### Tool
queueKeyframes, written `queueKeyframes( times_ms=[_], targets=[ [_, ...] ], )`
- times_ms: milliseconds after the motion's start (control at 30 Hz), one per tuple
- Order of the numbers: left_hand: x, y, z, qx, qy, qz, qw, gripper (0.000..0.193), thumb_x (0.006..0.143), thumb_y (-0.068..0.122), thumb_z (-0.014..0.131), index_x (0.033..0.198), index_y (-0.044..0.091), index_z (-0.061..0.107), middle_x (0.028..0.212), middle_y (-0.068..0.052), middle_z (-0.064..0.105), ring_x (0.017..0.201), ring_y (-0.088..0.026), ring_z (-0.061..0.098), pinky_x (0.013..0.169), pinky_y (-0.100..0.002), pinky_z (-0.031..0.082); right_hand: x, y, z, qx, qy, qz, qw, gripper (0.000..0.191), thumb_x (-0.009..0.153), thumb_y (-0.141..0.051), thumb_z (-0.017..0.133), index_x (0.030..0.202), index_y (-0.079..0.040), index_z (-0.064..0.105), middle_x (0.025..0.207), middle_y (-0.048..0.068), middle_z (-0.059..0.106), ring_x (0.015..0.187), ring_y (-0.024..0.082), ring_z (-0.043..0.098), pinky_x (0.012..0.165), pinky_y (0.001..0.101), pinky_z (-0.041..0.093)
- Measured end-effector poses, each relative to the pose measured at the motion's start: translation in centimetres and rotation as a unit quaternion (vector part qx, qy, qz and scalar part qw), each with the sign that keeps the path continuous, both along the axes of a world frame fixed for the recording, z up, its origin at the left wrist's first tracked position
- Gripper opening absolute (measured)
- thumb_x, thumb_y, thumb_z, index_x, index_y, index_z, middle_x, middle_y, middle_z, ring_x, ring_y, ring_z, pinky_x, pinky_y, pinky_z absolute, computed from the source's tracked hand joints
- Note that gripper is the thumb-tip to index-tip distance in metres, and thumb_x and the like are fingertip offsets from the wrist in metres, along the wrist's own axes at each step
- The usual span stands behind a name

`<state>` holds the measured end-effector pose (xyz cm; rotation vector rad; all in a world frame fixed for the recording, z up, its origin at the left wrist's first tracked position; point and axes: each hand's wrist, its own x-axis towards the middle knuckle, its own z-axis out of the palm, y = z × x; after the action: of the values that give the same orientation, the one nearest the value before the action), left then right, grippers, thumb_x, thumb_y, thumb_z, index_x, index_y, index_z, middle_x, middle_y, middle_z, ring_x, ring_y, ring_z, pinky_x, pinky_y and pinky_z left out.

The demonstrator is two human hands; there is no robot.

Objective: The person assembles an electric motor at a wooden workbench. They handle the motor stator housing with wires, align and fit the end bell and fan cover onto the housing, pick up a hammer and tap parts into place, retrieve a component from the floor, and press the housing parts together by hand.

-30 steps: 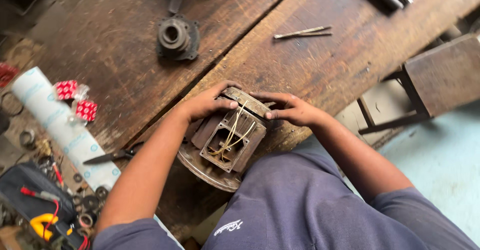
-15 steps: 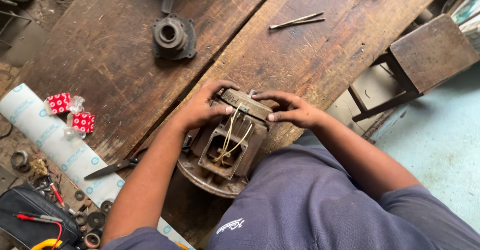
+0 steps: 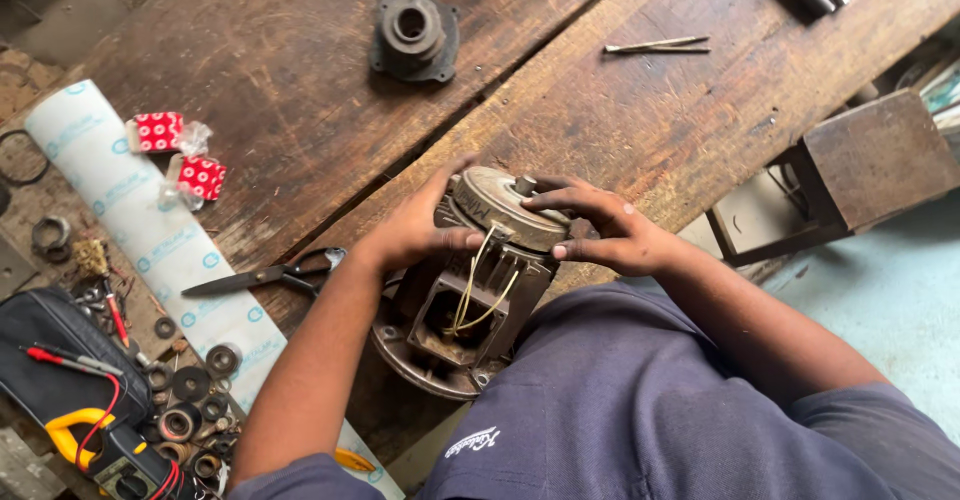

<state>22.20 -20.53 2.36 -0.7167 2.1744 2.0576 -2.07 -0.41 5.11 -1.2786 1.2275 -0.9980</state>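
A grey electric motor housing (image 3: 455, 345) rests against the front edge of the wooden workbench (image 3: 300, 90), its open terminal box facing me with yellowish wires (image 3: 475, 290) hanging out. My left hand (image 3: 420, 225) grips the round end cover (image 3: 500, 210) from the left side. My right hand (image 3: 600, 230) lies flat over the cover's right side, fingers spread beside the short shaft stub (image 3: 525, 186).
Scissors (image 3: 270, 275) lie left of the motor. A white paper roll (image 3: 150, 230), two red-patterned small boxes (image 3: 180, 155), loose bearings (image 3: 190, 410), a clamp meter (image 3: 100, 445) on a black bag sit at left. A metal flange (image 3: 412, 32), thin rods (image 3: 655, 47) and a stool (image 3: 850, 170) lie farther off.
The motor has tilted up so its end cover faces more toward me. Both hands have shifted onto the cover. The view has moved closer.
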Motion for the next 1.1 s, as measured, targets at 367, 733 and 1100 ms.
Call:
queueKeyframes(
  times_ms=[367, 733, 1100],
  targets=[
    [1.2, 1.1, 0.8, 0.147, 0.059, 0.047, 0.986, 0.135, 0.052, 0.069, 0.086, 0.158, 0.007, 0.030, 0.150, -0.026, 0.051, 0.139, -0.039, 0.054, 0.118, -0.048, 0.043, 0.8, -0.2, 0.9, -0.024, 0.026, 0.015, 0.999, 0.056, 0.087, -0.022, 0.080, 0.139, -0.011, 0.064, 0.161, 0.021, 0.045, 0.152, 0.038, 0.042, 0.124, 0.0493, 0.032],
    [4.0, 1.5, 1.3, 0.141, 0.114, 0.060, 0.982, 0.123, 0.058, 0.059, 0.083, 0.158, 0.006, 0.035, 0.156, -0.022, 0.046, 0.146, -0.036, 0.045, 0.121, -0.045, 0.033, -4.6, -1.0, -2.1, -0.102, 0.301, -0.029, 0.948, 0.077, 0.080, -0.023, 0.082, 0.150, -0.013, 0.050, 0.158, 0.018, 0.048, 0.150, 0.037, 0.044, 0.121, 0.0483, 0.038],
    [3.9, 2.0, 2.6, 0.101, 0.087, 0.060, 0.989, 0.123, 0.056, 0.068, 0.079, 0.153, 0.006, 0.036, 0.156, -0.023, 0.048, 0.148, -0.039, 0.045, 0.124, -0.050, 0.032, -29.4, -7.2, -3.9, 0.127, 0.553, -0.366, 0.738, 0.080, 0.088, -0.038, 0.080, 0.150, -0.002, 0.045, 0.144, 0.028, 0.052, 0.133, 0.046, 0.045, 0.109, 0.0511, 0.036]
  ],
)
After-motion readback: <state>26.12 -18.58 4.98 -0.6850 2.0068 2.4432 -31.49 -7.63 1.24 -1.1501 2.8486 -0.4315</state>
